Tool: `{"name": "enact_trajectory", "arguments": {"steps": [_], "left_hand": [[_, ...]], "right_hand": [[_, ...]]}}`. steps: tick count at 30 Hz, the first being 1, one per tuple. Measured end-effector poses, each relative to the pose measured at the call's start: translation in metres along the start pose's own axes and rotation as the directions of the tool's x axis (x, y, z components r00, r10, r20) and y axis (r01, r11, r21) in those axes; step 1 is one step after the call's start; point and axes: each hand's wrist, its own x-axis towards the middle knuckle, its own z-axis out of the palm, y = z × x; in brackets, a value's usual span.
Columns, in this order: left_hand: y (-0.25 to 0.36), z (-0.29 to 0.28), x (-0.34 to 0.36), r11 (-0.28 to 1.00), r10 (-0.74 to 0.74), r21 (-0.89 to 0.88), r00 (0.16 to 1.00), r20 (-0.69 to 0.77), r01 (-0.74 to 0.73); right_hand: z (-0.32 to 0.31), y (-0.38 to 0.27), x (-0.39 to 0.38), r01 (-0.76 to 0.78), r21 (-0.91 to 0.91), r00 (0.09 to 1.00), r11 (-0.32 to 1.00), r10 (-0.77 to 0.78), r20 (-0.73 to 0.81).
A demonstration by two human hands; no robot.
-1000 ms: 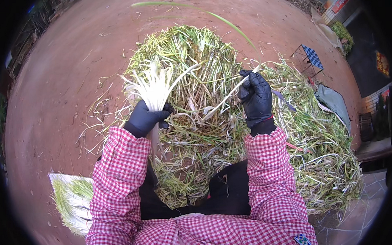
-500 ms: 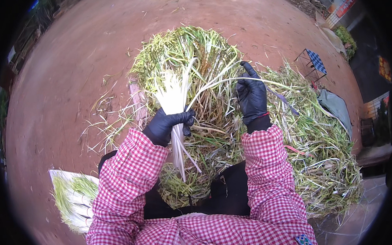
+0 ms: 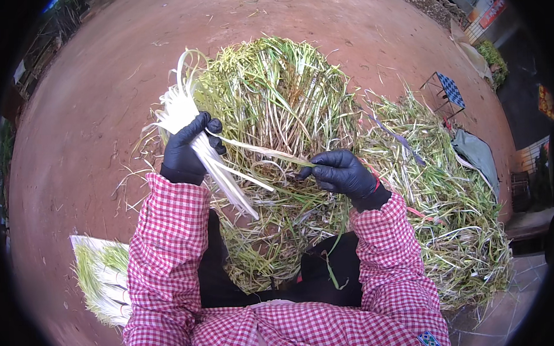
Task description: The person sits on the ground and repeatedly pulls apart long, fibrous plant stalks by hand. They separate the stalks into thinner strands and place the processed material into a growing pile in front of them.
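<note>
We see the left hand (image 3: 188, 153) gripping a white stalk bundle (image 3: 196, 136), its long axis slanting down-right. One pale strand (image 3: 261, 150) runs rightward from it to the right hand (image 3: 344, 174), whose fingers (image 3: 316, 168) pinch its tip.

Glossy rubbery gloves (image 3: 185, 153), checked cloth sleeves (image 3: 169, 238) — rough earthen ground (image 3: 91, 106)

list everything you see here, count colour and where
bundle of white stalks: one, white, gripped in left hand
single pale stalk: one, pale green, stretched between both hands
heap of green stalks: one large, green-yellow, ground ahead and to the right
stack of trimmed stalks: one, white and green, lower left
folding stool: one, blue checked seat, upper right
ground: reddish-brown, all around
checked sleeves: two, red-white
left hand: black glove
right hand: black glove
</note>
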Motion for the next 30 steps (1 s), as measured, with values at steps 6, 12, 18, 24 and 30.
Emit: {"name": "enact_trajectory", "arguments": {"steps": [6,12,18,24,30], "left_hand": [[0.034,-0.04,0.002,0.983,0.125,-0.135,0.992,-0.029,-0.128],[0.05,-0.062,0.0,0.948,0.24,-0.224,0.97,0.027,-0.228],[0.037,-0.058,0.007,0.955,0.189,-0.237,0.982,0.012,-0.18],[0.034,-0.053,0.014,0.941,0.15,-0.326,0.975,0.163,-0.09],[0.025,-0.038,0.013,0.944,0.138,-0.319,0.978,0.154,-0.083]], "right_hand": [[-0.096,0.033,-0.034,0.053,-0.068,0.915,0.996,-0.076,-0.397],[-0.161,0.072,-0.013,-0.641,-0.767,0.768,-0.025,-0.008,-0.641],[-0.131,0.084,0.12,-0.291,-0.927,0.776,0.236,-0.509,-0.373],[-0.115,0.096,0.163,-0.554,-0.785,0.788,0.276,-0.129,-0.602],[-0.102,0.014,0.103,0.458,-0.339,0.555,0.822,-0.562,-0.614]]}}
